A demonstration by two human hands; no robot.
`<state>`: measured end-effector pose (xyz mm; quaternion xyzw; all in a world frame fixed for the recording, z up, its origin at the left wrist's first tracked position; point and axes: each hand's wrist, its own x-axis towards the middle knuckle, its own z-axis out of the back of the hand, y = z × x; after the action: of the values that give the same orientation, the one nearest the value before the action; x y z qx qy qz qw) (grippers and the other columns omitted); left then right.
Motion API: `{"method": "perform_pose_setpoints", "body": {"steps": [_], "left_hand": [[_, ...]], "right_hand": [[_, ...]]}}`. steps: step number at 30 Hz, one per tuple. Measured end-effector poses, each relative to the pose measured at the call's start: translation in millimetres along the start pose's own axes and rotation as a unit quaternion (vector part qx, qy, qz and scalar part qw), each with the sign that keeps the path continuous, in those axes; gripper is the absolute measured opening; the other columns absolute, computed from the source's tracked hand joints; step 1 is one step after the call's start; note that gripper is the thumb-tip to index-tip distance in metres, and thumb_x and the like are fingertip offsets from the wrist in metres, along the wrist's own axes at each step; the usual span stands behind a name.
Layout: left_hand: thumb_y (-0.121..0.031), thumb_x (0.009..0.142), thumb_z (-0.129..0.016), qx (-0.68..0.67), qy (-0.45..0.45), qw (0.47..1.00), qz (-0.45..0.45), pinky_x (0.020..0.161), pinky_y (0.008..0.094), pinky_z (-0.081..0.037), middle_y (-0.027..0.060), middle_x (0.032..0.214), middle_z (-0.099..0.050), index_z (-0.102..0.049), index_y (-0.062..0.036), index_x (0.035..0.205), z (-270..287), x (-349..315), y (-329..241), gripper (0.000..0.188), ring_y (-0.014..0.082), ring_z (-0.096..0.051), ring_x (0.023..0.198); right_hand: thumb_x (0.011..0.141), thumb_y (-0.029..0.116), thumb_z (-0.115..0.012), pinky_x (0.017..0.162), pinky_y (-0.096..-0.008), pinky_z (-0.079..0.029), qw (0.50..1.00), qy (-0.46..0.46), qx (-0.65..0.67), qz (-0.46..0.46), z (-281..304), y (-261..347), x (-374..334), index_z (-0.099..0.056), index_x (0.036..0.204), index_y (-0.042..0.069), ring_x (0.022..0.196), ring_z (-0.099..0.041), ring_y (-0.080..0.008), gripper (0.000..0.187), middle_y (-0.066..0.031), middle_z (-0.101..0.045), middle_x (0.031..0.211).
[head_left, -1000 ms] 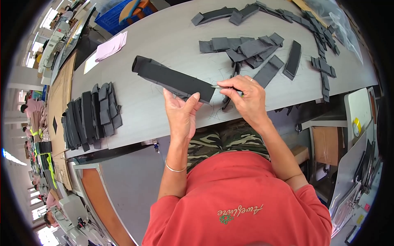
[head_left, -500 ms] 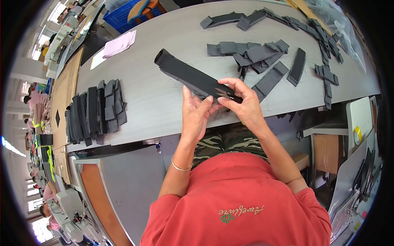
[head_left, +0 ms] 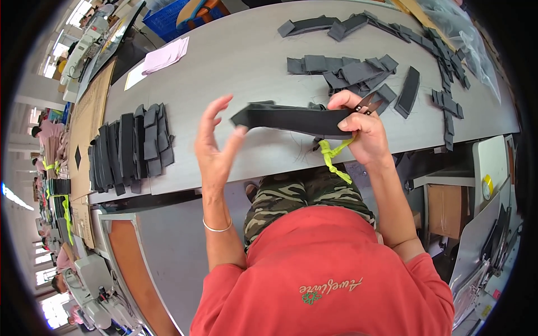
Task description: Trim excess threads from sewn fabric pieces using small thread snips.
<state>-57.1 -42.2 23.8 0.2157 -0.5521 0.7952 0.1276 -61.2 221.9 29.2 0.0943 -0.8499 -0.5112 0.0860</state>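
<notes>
While the right hand (head_left: 370,134) grips the strip (head_left: 297,119) and snips (head_left: 368,105) — a yellow tie (head_left: 332,158) dangling below — the left hand (head_left: 216,152) spreads its fingers at the strip's other end, thumb perhaps touching; stacked strips (head_left: 126,147) lie left of both hands.

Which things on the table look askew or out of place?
The heap of dark-grey fabric strips beyond the right hand looks untidy: its strips cross at uneven angles, whereas the row of strips at left lies neatly side by side.

red shirt (head_left: 322,252) – camouflage trousers (head_left: 274,199)
</notes>
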Motion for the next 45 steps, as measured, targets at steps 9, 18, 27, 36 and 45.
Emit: {"method": "perform_pose_setpoints", "body": {"steps": [9,18,27,36,45], "left_hand": [[-0.008,0.079,-0.072,-0.165,0.265,0.924,0.220,0.075,0.0240,-0.045,-0.0002,0.075,-0.058,-0.060,0.0006,0.100,-29.9,-25.5,-10.8,0.026,0.0084,-0.052,0.076],[-0.003,0.083,-0.064,-0.499,0.363,0.738,0.272,0.076,0.0369,-0.053,0.0236,0.119,-0.053,-0.030,-0.0041,0.135,-42.2,-39.4,-22.4,0.062,0.0305,-0.064,0.091],[-0.014,0.086,-0.065,-0.444,0.308,0.795,0.275,0.076,0.0330,-0.051,0.0131,0.103,-0.060,-0.038,-0.0032,0.129,-67.5,-42.9,-19.9,0.052,0.0201,-0.063,0.082],[-0.008,0.088,-0.062,-0.435,0.123,0.843,0.291,0.064,0.0321,-0.052,0.0107,0.090,-0.061,-0.051,-0.0011,0.109,-70.5,-43.3,-3.8,0.025,0.0195,-0.062,0.071],[-0.004,0.088,-0.061,-0.474,0.075,0.834,0.272,0.060,0.0318,-0.055,0.0095,0.089,-0.060,-0.047,-0.0029,0.109,-57.1,-38.1,6.3,0.025,0.0172,-0.062,0.073]], "right_hand": [[0.077,0.002,-0.055,0.067,-0.0188,-0.043,0.986,-0.050,-0.135,0.085,-10.9,29.6,24.0,-0.065,0.101,0.000,0.069,-0.055,-0.0056,0.026,0.0013,-0.060,0.078],[0.086,0.008,-0.063,0.058,-0.0192,-0.037,0.972,-0.125,-0.167,0.109,-10.3,24.3,38.9,-0.066,0.105,0.004,0.066,-0.051,-0.0032,0.020,0.0039,-0.060,0.077],[0.089,0.012,-0.064,0.070,-0.0208,-0.046,0.980,-0.056,-0.174,0.073,-3.4,-2.1,52.6,-0.067,0.106,0.005,0.075,-0.056,-0.0048,0.019,0.0031,-0.062,0.083],[0.079,0.023,-0.071,0.081,-0.0316,-0.044,0.847,-0.085,-0.496,0.172,-13.9,-10.0,22.2,-0.063,0.115,0.019,0.098,-0.054,-0.0201,0.037,-0.0046,-0.054,0.102],[0.083,0.017,-0.066,0.070,-0.0272,-0.045,0.916,-0.027,-0.384,0.116,-24.3,-20.9,-8.0,-0.068,0.104,0.007,0.076,-0.057,-0.0170,0.023,-0.0060,-0.065,0.087]]}}
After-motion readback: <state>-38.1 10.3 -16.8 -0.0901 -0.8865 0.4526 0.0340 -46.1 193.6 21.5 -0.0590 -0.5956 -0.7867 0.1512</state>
